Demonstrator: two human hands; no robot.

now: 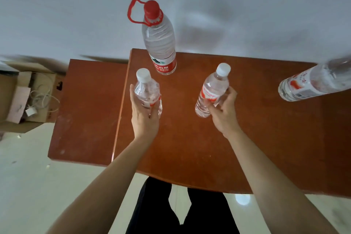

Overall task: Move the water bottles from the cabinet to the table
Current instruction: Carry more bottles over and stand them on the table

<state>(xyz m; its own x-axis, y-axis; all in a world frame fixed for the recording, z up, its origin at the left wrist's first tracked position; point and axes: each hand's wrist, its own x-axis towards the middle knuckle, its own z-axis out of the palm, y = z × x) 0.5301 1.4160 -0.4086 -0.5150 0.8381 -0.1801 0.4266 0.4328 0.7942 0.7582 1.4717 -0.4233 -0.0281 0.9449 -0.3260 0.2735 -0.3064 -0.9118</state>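
Head — large bottle (159,43); box (7,91), perhaps cables (40,99).

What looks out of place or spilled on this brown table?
Nothing is spilled. Only the clear plastic bottle with a red-and-white label toward the right of the brown wooden table looks sharply slanted; it is blurred, and the wide lens may cause that lean.

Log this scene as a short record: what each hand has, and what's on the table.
left hand: holds left small bottle, white cap
right hand: holds right small bottle, white cap
table: large red-capped bottle standing; far-right bottle at frame edge
floor, left: cardboard box, open
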